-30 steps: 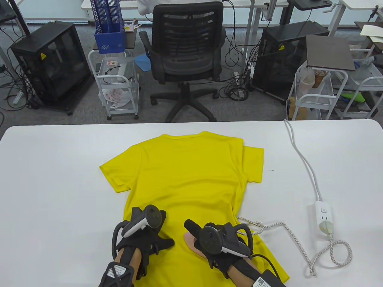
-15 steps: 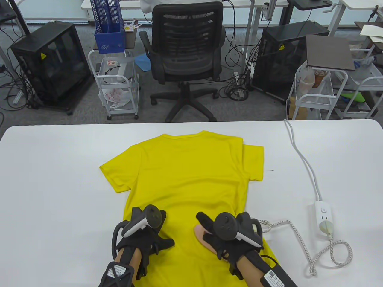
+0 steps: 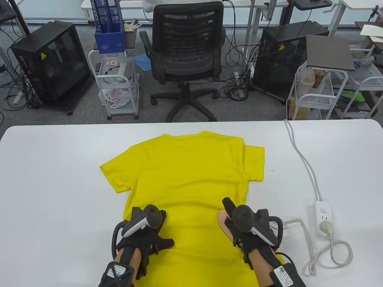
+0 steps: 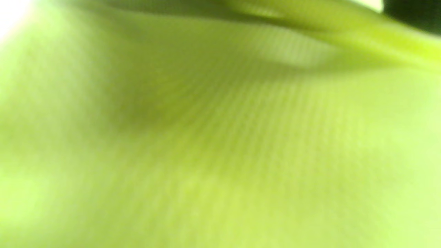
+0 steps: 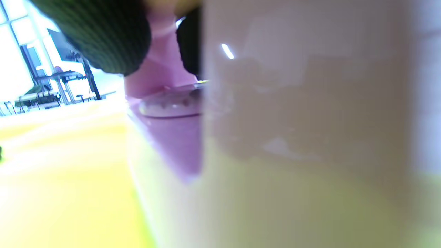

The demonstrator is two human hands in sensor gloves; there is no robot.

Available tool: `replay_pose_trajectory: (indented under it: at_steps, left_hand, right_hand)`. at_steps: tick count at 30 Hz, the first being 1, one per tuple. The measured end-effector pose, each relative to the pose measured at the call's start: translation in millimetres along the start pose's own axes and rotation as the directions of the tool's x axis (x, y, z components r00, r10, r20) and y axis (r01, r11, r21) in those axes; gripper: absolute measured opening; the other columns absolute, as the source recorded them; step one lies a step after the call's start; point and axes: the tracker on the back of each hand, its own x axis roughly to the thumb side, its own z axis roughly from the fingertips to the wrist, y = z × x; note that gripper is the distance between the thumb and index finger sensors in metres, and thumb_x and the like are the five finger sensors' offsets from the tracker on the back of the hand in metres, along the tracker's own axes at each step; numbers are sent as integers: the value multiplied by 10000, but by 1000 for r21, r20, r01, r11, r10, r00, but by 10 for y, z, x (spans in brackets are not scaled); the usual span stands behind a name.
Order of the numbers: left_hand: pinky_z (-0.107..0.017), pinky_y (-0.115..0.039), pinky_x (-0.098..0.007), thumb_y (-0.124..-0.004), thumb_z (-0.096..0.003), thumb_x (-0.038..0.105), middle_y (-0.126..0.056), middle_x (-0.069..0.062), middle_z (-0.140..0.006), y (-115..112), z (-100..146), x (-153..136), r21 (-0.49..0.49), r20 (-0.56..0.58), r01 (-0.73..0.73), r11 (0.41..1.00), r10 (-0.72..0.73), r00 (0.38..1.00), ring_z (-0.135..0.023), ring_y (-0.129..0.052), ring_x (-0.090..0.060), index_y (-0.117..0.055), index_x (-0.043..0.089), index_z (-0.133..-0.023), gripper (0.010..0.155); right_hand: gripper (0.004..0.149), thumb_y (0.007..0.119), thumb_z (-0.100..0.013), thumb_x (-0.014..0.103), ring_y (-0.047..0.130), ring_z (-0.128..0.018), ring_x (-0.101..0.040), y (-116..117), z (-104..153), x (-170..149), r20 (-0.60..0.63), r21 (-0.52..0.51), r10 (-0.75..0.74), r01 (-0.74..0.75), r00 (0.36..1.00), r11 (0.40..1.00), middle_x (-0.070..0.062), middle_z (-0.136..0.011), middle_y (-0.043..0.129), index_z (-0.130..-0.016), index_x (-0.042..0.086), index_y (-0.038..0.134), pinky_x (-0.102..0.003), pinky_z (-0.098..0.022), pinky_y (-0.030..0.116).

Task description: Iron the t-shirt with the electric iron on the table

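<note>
1. Right hand (image 3: 249,230) is gripping the pink iron (image 3: 223,220) on the yellow t-shirt (image 3: 185,176), fingers wrapped around its handle; it is likely heavy and rigid.
2. Left hand (image 3: 143,231) is resting on the soft, limp hem; whether its fingers are spread, I cannot tell.

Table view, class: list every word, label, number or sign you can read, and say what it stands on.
No text can be read.
Yellow triangle warning sign on the left black cabinet: a symbol, no words.
Another on the right black cabinet: the same.
White labels on the left wrist strap and the right wrist strap: print too small to read.
</note>
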Motion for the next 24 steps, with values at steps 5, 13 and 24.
replay_pose_trajectory:
  at_steps: [5,13,24]
  left_hand:
    - [-707,-239,-758,-752,-333,784,11,7,-1145,-2,1,-7,0,1,-6,1000,6,1000,-1084,6,-424,-126,478,-1066,1011]
    - [-707,-234,-758,-753,-334,783,12,10,-1144,-4,1,-5,1,-1,-10,1000,10,1000,-1083,10,-423,-125,477,-1066,1012]
    - [-704,-233,-759,-750,-333,785,16,6,-1143,-6,0,-8,1,0,-9,1000,9,1000,-1081,12,-424,-96,469,-1059,1027]
  right_hand:
    - [668,841,-430,486,960,-292,-212,141,121,475,213,125,-14,-13,977,992,-80,-670,894,-991,510,479,-454,-299,832]
    - [673,844,-416,487,965,-291,-211,283,337,952,384,86,74,-115,921,990,-74,-667,896,-979,527,478,-456,-297,834]
    - [669,866,-426,470,958,-274,-212,86,41,221,106,70,-29,22,994,997,-85,-655,903,-991,502,509,-455,-286,831]
